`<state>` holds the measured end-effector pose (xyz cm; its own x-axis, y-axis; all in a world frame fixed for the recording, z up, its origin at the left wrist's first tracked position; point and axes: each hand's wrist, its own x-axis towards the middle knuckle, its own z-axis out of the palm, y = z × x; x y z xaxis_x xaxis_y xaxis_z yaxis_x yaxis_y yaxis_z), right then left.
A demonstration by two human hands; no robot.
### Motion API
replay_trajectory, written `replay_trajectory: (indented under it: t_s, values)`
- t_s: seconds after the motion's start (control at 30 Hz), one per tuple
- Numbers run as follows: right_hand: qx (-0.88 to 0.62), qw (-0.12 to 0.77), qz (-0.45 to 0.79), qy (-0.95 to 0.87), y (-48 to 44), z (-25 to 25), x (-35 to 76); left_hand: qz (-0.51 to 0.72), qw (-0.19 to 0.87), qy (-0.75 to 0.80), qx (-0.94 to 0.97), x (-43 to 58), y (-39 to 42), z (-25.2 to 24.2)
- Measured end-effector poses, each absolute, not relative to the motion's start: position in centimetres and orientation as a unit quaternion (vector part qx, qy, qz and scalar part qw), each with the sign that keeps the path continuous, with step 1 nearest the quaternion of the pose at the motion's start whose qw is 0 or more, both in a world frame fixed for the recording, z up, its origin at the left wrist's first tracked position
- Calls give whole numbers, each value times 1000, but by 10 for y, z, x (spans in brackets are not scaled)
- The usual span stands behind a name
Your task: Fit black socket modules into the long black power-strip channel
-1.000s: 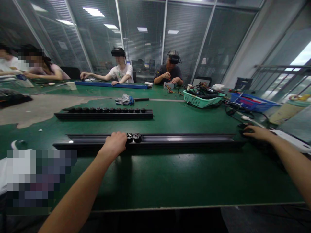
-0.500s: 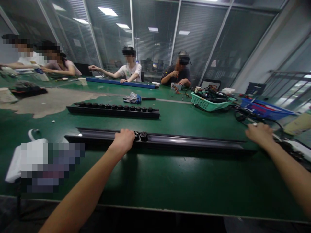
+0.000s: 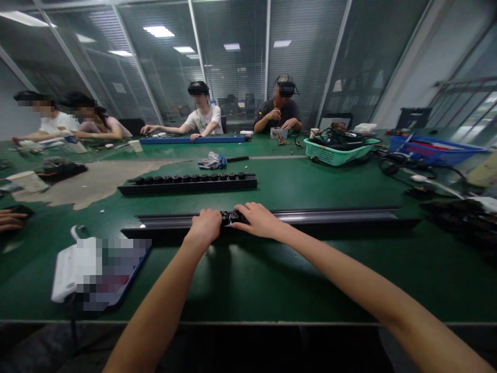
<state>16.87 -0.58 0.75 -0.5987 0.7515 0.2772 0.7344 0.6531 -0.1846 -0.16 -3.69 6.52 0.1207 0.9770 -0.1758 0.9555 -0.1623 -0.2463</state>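
A long black channel-shaped rail (image 3: 334, 217) lies across the table in front of me. Two small black modules (image 3: 234, 216), socket-like in look, sit side by side in its trough. My left hand (image 3: 206, 227) is closed over the rail at the left module, its fingertips mostly hidden behind the knuckles. From the other side, my right hand (image 3: 257, 220) pinches the right module between thumb and fingers. Farther back, a shorter black rail (image 3: 186, 187) carries a row of several similar black modules.
A white device (image 3: 64, 274) stands at left front beside a blurred-out panel. Grey gloves (image 3: 213, 160) lie beyond the rails. At right are a green basket (image 3: 337, 154) of cables, a blue basket (image 3: 438, 150) and dark parts (image 3: 462, 223). Several people sit across the table; another hand (image 3: 11, 220) shows far left.
My right hand has come from the table's right side to the right module, where its fingers now close. My left hand stays at the left module. The view has shifted slightly.
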Motion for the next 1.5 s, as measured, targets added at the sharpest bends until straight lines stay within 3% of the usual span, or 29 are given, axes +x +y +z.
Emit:
replay_trajectory:
  t_s: [0.37,0.87,1.3,1.5]
  values:
    - [-419,135,31,-897,-9,22,230,153,46,-622,-767,-2,-30,59]
    - [-527,112,122,-833,-41,24,423,154,24,-599,-785,2,-24,57]
    - [-532,137,77,-832,-56,26,403,150,29,-595,-789,4,-23,54]
    - [-513,153,143,-833,-50,26,411,152,35,-587,-795,1,-21,51]
